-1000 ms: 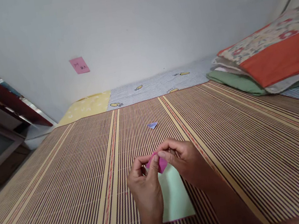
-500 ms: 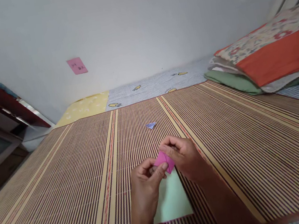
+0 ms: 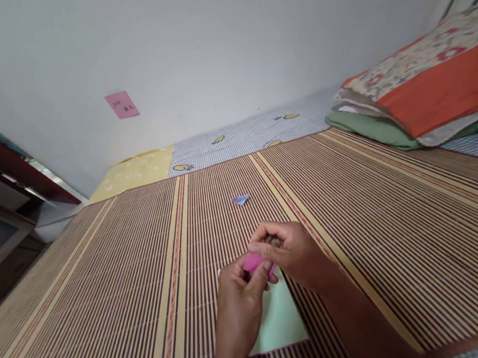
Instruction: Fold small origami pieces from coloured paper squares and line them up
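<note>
Shifted left, pink paper (image 3: 251, 262) sits pinched between thumb and closed fingers of left hand (image 3: 238, 302) and right hand (image 3: 295, 254)

Pink paper (image 3: 254, 261): small, bright, folded; pinched between the fingers of the left hand (image 3: 242, 292) and the right hand (image 3: 283, 250), over the far part of the green sheet (image 3: 281, 319). Much of its outline is covered by fingers and thumbs, so the full folded form cannot be read; the exposed face is tilted. Green sheet (landmark): pale, plain, four-sided, lying flat; near edge and right edge straight, near edge marked by a thin darker line. Far left corner visible, middle and left side partly hidden. Blue-violet paper (image 3: 241, 200): small, roughly triangular, folded; rests beyond the green sheet's far edge, well apart from it, one point directed towards it. Fold details too small to resolve.
</note>
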The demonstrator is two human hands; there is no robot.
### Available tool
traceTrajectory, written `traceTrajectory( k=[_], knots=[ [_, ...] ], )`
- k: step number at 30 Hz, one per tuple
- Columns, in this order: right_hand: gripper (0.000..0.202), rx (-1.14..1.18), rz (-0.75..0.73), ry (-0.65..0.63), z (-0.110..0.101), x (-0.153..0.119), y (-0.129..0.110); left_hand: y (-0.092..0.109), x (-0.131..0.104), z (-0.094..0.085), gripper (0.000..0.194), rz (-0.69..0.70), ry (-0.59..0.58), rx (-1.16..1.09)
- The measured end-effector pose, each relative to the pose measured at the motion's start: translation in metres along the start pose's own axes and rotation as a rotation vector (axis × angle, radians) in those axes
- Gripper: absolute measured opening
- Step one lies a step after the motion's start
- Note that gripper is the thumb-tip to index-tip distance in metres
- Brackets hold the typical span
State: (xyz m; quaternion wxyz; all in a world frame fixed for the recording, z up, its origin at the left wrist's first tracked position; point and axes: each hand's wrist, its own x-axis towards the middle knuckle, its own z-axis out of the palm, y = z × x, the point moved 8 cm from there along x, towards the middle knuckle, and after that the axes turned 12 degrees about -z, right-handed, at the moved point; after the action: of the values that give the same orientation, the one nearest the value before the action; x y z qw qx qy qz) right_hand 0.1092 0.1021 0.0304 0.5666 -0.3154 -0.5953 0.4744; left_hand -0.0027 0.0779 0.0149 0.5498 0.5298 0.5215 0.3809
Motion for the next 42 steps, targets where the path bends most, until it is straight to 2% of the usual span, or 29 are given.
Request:
traceTrajectory(
  k=[4, 8, 14, 16, 21, 23, 26, 29, 31, 33, 35, 38, 40, 42],
  knots=[
    [0.017, -0.13, -0.067, 0.031, -0.01, 0.002, -0.006, 0.008, -0.003, -0.006, 0.033, 0.016, 0.037, -0.028],
    [0.018, -0.14, -0.074, 0.004, -0.009, 0.003, -0.009, 0.012, -0.005, -0.003, 0.042, 0.019, -0.035, -0.055],
    [0.022, -0.158, -0.08, -0.101, -0.007, 0.003, -0.007, 0.003, -0.001, -0.005, 0.023, -0.001, -0.038, -0.127],
    [0.025, -0.115, -0.077, -0.095, -0.011, 0.003, -0.005, -0.001, 0.002, -0.011, 0.022, 0.017, 0.025, -0.195],
    [0.017, -0.049, -0.048, -0.075, -0.012, 0.002, -0.001, -0.006, 0.0, -0.032, 0.025, 0.083, 0.289, -0.317],
    [0.016, -0.102, -0.085, -0.069, -0.01, 0.001, -0.006, -0.005, 0.0, -0.033, 0.026, 0.091, 0.306, -0.308],
    [0.021, -0.188, -0.139, -0.093, -0.008, 0.0, -0.015, -0.008, 0.002, -0.034, 0.022, 0.051, 0.259, -0.321],
    [0.025, -0.119, -0.125, -0.169, -0.003, 0.0, -0.013, -0.013, 0.005, -0.032, 0.024, 0.016, 0.169, -0.367],
    [0.027, -0.05, -0.111, -0.162, -0.004, 0.001, -0.008, -0.011, 0.004, -0.032, 0.024, 0.046, 0.143, -0.367],
    [0.028, -0.024, -0.078, -0.143, -0.004, 0.001, 0.0, -0.006, 0.001, -0.036, 0.02, 0.124, 0.195, -0.335],
    [0.025, -0.019, -0.027, -0.167, 0.001, 0.0, 0.007, -0.001, -0.004, -0.041, 0.017, 0.197, 0.302, -0.281],
    [0.016, -0.044, -0.019, -0.23, 0.012, -0.002, 0.008, 0.0, -0.009, -0.045, 0.016, 0.227, 0.45, -0.236],
    [0.013, -0.116, -0.056, -0.216, 0.013, -0.001, 0.004, -0.004, -0.008, -0.045, 0.019, 0.193, 0.474, -0.294],
    [0.013, -0.208, -0.079, -0.17, 0.01, 0.0, 0.0, -0.012, -0.003, -0.042, 0.025, 0.116, 0.426, -0.45]
  ],
)
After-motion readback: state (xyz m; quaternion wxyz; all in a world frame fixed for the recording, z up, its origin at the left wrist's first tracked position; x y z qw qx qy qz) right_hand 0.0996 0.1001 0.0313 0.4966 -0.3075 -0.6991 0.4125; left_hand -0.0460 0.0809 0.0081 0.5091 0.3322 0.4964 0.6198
